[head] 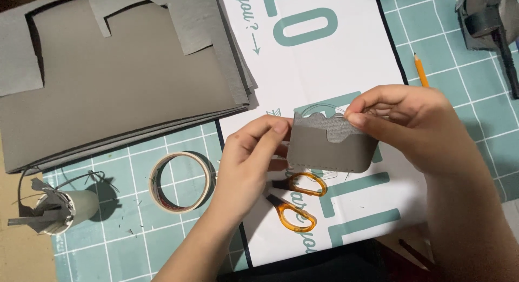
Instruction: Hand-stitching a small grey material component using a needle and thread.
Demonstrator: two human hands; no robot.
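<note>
Both hands hold a small grey leather pouch (331,148) with rounded lower corners and a scalloped top edge, lifted above the table. My left hand (250,163) grips its left edge between thumb and fingers. My right hand (406,122) pinches the upper right edge with fingertip and thumb. Stitch holes run along the pouch's bottom and left side. Under the pouch, a pair of orange-handled scissors (296,205) lies on a white sheet with teal print (324,60).
A stack of grey leather sheets (119,82) with cut-outs fills the upper left. A roll of masking tape (181,182) and a cup of grey scraps (59,209) sit on the teal cutting mat (465,98). A pencil (420,70) and a dark tool (494,28) lie at right.
</note>
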